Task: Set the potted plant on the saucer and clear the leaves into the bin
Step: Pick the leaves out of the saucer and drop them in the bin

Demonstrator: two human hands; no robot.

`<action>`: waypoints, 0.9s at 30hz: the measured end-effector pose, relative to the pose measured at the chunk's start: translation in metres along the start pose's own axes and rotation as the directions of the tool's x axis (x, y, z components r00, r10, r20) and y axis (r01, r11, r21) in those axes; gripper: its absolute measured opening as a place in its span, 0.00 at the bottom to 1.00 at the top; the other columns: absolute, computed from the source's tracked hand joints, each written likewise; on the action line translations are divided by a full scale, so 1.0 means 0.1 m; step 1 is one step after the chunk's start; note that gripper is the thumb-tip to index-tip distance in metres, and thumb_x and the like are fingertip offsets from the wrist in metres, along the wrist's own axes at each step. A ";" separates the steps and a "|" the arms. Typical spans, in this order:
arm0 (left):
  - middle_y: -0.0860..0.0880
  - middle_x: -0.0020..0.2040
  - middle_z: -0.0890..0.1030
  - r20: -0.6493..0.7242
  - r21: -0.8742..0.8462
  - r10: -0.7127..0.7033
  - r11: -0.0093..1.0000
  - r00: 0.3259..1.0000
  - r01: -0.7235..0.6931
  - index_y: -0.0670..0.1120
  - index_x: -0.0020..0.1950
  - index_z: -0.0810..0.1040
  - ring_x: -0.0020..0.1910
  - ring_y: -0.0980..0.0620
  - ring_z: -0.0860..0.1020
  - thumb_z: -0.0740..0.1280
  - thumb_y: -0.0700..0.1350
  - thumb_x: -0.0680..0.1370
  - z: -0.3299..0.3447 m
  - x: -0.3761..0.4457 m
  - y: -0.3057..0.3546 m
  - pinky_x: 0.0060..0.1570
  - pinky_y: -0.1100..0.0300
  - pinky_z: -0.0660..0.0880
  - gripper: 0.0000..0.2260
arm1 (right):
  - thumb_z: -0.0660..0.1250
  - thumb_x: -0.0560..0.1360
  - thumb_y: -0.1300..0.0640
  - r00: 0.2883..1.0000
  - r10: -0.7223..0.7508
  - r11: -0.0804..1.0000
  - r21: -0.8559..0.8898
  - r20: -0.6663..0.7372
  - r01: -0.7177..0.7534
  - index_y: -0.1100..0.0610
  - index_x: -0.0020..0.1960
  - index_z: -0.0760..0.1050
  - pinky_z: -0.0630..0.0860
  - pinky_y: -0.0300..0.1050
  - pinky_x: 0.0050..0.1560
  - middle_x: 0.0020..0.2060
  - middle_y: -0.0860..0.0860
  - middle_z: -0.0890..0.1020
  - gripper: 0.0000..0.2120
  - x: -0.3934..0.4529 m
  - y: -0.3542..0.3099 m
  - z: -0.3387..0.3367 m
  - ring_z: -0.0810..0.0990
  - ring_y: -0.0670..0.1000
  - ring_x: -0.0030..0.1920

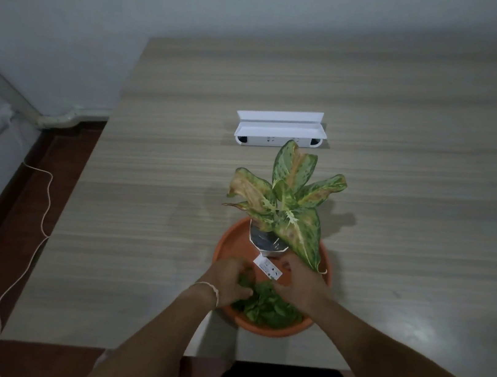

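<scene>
A potted plant [290, 201] with speckled green and pink leaves stands in a small silver-wrapped pot [265, 241] on the far half of an orange saucer [229, 243]. A heap of loose green leaves [268, 309] lies in the saucer's near half. My left hand [228, 282] is closed on some of these leaves at the heap's left side. My right hand [300, 285] grips into the heap from the right, just below a white label [267, 268]. No bin is in view.
The saucer sits near the front edge of a wooden table [403, 179]. A white socket box with its lid up [280, 128] is set into the table behind the plant. A white cord [39, 221] runs over the dark floor on the left.
</scene>
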State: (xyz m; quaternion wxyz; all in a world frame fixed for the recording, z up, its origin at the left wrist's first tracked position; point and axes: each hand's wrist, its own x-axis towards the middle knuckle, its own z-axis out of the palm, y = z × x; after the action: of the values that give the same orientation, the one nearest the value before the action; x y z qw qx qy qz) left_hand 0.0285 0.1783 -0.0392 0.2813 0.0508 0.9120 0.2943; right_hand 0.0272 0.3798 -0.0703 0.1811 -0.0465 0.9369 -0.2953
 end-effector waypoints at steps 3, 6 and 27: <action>0.45 0.61 0.77 0.137 0.206 0.044 0.976 0.990 -0.072 0.49 0.63 0.75 0.61 0.45 0.75 0.73 0.50 0.68 0.04 -0.02 -0.02 0.61 0.52 0.74 0.24 | 0.70 0.66 0.43 0.965 -0.163 0.957 -0.205 0.206 0.206 0.51 0.64 0.70 0.73 0.48 0.60 0.62 0.52 0.74 0.29 -0.03 0.02 0.04 0.74 0.55 0.61; 0.42 0.62 0.75 0.181 0.308 0.058 0.945 0.982 -0.112 0.44 0.65 0.75 0.61 0.42 0.74 0.73 0.48 0.70 0.06 0.02 -0.03 0.61 0.54 0.73 0.24 | 0.70 0.67 0.44 0.931 -0.253 0.913 -0.254 0.263 0.320 0.51 0.70 0.64 0.67 0.51 0.67 0.66 0.54 0.70 0.34 -0.04 0.00 0.09 0.68 0.56 0.67; 0.43 0.61 0.76 0.161 0.435 0.120 0.882 0.980 -0.180 0.43 0.58 0.78 0.57 0.41 0.77 0.67 0.42 0.73 0.21 0.10 -0.27 0.57 0.51 0.77 0.14 | 0.64 0.72 0.56 0.925 -0.157 0.896 -0.344 0.346 0.281 0.51 0.65 0.73 0.76 0.51 0.58 0.59 0.56 0.74 0.20 0.00 0.13 0.31 0.76 0.59 0.58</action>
State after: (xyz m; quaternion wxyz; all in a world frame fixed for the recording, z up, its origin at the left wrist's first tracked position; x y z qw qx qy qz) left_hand 0.0339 0.1696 -0.0729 0.2969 0.2035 0.9282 0.0938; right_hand 0.0391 0.3735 -0.1012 0.2780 -0.2334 0.9251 -0.1118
